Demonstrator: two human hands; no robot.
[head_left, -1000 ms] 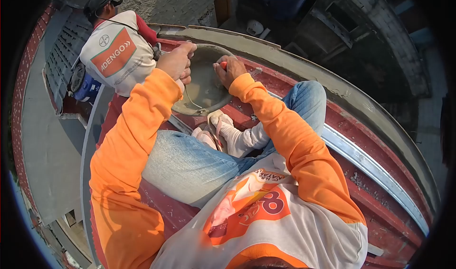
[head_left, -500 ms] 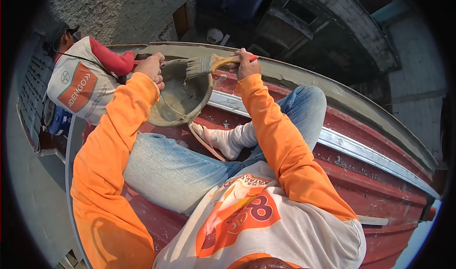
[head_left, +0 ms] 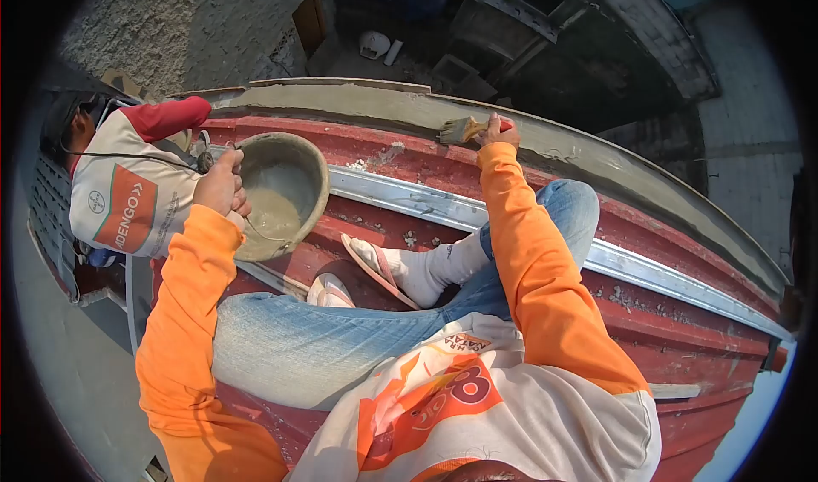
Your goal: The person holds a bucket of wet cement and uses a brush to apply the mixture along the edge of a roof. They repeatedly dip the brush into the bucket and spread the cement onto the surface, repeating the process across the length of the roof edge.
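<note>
Left hand (head_left: 220,184): fingers curled round the handle (head_left: 258,234) of the bucket (head_left: 308,162). Right hand (head_left: 495,132), right of the bucket: fingers clamped on the brush (head_left: 461,130).

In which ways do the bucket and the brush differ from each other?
The bucket is round, wide and hollow; the brush is long and narrow. The bucket is much bigger than the brush. The bucket is dull grey and contains murky liquid; the brush is partly brown, with a red end. Both are hand-held.
</note>
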